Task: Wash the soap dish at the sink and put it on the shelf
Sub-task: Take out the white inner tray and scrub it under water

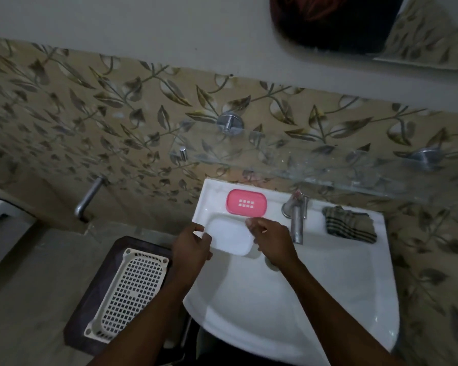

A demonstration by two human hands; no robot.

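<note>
Soap dish: two parts. The white tray (229, 239) is held over the far left of the basin; the pink slotted insert (246, 202) lies on the far rim, just beyond it.
Sink: white basin (288, 299) against a leaf-patterned wall, tap (296, 220) at the far middle, no water seen running.
Shelf: clear glass shelf (315, 167) on the wall, above and beyond the tap.
Cloth: dark checked cloth (348, 224) on the far right rim.
Left hand: left hand (192, 245) curled round the tray's left end, thumb on top.
Right hand: right hand (271, 240) pinching the tray's right end, fingers partly closed.
Tray and fingers: it spans the gap between both hands, gripped at its ends only.
Risk: wet smooth plastic could slip into the basin; the insert could be knocked off the rim.
</note>
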